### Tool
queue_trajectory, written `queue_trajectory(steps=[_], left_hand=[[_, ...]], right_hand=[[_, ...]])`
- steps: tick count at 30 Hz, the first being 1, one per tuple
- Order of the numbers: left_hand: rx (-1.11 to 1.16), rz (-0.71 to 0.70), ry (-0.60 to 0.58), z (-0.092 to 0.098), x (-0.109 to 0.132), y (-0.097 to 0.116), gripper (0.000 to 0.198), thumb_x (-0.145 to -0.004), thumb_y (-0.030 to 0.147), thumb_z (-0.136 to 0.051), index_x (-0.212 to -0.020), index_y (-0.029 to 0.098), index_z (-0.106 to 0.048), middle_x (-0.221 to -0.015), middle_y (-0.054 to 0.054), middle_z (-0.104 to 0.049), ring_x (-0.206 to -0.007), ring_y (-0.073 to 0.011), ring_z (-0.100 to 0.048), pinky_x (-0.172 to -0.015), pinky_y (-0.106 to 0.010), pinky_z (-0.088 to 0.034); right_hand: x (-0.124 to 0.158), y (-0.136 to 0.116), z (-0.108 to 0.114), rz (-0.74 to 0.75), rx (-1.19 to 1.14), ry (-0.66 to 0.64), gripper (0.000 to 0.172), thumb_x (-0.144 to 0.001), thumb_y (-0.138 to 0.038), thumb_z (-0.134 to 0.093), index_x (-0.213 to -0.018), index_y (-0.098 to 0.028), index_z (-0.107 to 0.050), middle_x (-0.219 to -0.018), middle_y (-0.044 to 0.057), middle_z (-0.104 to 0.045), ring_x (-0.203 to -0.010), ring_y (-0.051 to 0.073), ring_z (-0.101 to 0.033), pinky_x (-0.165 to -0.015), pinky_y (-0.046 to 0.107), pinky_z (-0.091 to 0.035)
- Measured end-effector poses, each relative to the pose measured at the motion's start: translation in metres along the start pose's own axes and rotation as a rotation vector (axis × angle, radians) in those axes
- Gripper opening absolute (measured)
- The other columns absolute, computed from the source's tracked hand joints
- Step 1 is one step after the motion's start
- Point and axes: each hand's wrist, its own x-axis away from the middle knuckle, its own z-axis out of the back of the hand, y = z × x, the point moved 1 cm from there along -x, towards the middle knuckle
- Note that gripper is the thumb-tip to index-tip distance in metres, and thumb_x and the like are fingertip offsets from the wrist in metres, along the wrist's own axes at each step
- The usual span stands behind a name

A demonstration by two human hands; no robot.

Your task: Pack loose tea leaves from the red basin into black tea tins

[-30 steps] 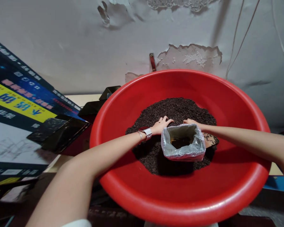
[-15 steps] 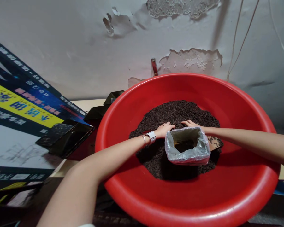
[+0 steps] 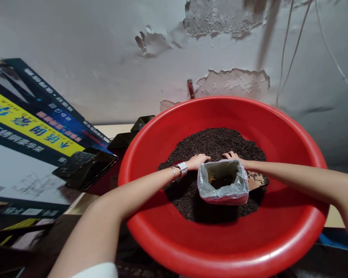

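A big red plastic basin (image 3: pixel 220 239) holds a heap of dark loose tea leaves (image 3: pixel 214 144). A small box lined with a clear plastic bag (image 3: pixel 223 185) stands in the heap, with a little tea at its bottom. My left hand (image 3: pixel 197 161), with a watch and bracelet at the wrist, rests on the tea just behind the box's left corner, fingers curled down into the leaves. My right hand (image 3: pixel 231 156) lies on the tea behind the box's right corner; most of it is hidden by the box.
A brown scoop-like piece (image 3: pixel 256 180) dusted with tea lies right of the box. Printed blue and yellow cartons (image 3: pixel 31 131) and dark flat trays (image 3: pixel 87 166) lie to the left. A peeling wall (image 3: pixel 174 50) stands close behind the basin.
The view has shifted slightly. Both hands have drawn closer together on the tea behind the box, the left fingers curling down more.
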Motion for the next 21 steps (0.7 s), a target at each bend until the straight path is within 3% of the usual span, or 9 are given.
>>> queue_trajectory(steps=[4,8,13,21], left_hand=[[-0.007,0.017,0.026,-0.001,0.003,0.0,0.034,-0.085,0.04,-0.047,-0.113,0.024,-0.055,-0.111,-0.01,-0.055,-0.101,-0.0252,-0.056,-0.084,-0.035,-0.046],[0.02,0.011,0.063,-0.008,0.003,-0.002,0.039,-0.085,0.041,-0.048,-0.119,0.022,-0.051,-0.116,-0.013,-0.05,-0.108,-0.0288,-0.049,-0.089,-0.041,-0.043],[0.104,0.019,0.089,-0.019,0.001,-0.004,0.05,-0.083,0.045,-0.05,-0.128,0.028,-0.041,-0.123,-0.012,-0.043,-0.114,-0.0314,-0.042,-0.088,-0.044,-0.043],[0.208,0.052,0.089,-0.027,-0.003,-0.004,0.048,-0.08,0.041,-0.053,-0.125,0.028,-0.043,-0.113,-0.007,-0.045,-0.106,-0.0237,-0.048,-0.095,-0.037,-0.038]], right_hand=[[-0.003,0.006,-0.008,-0.1,-0.044,-0.017,0.092,-0.067,-0.045,-0.065,-0.145,-0.021,-0.021,-0.141,0.018,-0.028,-0.128,0.036,-0.03,-0.098,0.046,-0.035],[-0.004,0.009,-0.01,-0.106,-0.082,-0.053,0.098,-0.062,-0.044,-0.069,-0.145,-0.02,-0.022,-0.139,0.018,-0.032,-0.126,0.036,-0.034,-0.098,0.046,-0.037],[-0.002,0.009,-0.005,-0.096,-0.109,-0.075,0.089,-0.065,-0.041,-0.066,-0.142,-0.015,-0.027,-0.13,0.02,-0.041,-0.119,0.034,-0.044,-0.093,0.042,-0.041],[0.0,0.009,-0.003,-0.111,-0.15,-0.077,0.058,-0.07,-0.042,-0.061,-0.119,-0.015,-0.046,-0.11,0.015,-0.055,-0.095,0.026,-0.059,-0.076,0.033,-0.049]])
